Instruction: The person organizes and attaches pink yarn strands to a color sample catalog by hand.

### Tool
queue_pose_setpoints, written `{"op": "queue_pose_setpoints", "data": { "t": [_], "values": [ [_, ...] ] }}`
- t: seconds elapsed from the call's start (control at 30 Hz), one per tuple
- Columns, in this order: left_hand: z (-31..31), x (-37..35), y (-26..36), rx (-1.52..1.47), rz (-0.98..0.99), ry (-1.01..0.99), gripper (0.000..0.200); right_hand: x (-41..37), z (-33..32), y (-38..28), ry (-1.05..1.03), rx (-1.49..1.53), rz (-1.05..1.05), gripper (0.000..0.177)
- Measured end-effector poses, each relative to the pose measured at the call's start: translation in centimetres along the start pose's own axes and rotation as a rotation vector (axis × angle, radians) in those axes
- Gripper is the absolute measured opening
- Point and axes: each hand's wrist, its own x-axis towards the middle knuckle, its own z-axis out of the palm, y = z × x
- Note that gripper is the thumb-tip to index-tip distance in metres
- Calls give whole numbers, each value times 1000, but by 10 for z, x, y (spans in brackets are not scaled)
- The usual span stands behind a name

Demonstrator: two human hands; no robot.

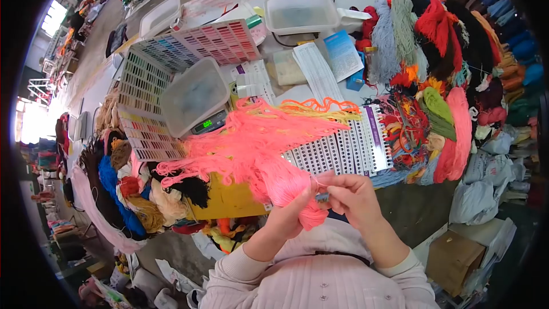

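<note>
A large hank of bright pink yarn (280, 180) runs from the table down towards the person's body, its loose strands spread over the table. Near its lower end, my left hand (290, 213) is wrapped round the bundle. Just to the right, my right hand (350, 195) has its thumb and fingers pinched together on a thin strand beside the bundle. A small bluish item (322, 197) shows between the two hands; what it is cannot be made out.
A folding colour chart (150, 80) stands at the left around a plastic tub (197, 94) on a digital scale (210, 123). Hole-punched sample cards (337, 149) lie behind my hands. Coloured yarn hanks (440, 109) crowd the right side. Another tub (301, 14) sits at the back.
</note>
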Motion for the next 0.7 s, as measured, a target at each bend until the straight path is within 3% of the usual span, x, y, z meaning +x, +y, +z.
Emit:
{"op": "queue_pose_setpoints", "data": {
  "t": [0.13, 0.33, 0.47, 0.57, 0.7],
  "values": [
    [1, -2, 5, 5, 33, -95, 55, -4, 13, 3, 31, -230, -30, 9],
    [-2, -11, 21, -26, 27, -126, 58, -2, 12, 0, -56, 280, 83, 10],
    [-4, -13, 25, 125, 64, -188, 57, -7, 26, 9, -39, -206, -14, 8],
    [-9, -16, 23, -159, 21, -143, 60, -10, 32, 3, -5, -68, -20, 8],
    [-7, -22, 26, -210, 55, -103, 38, -12, 29, -2, -96, 129, 55, 8]
  ]
}}
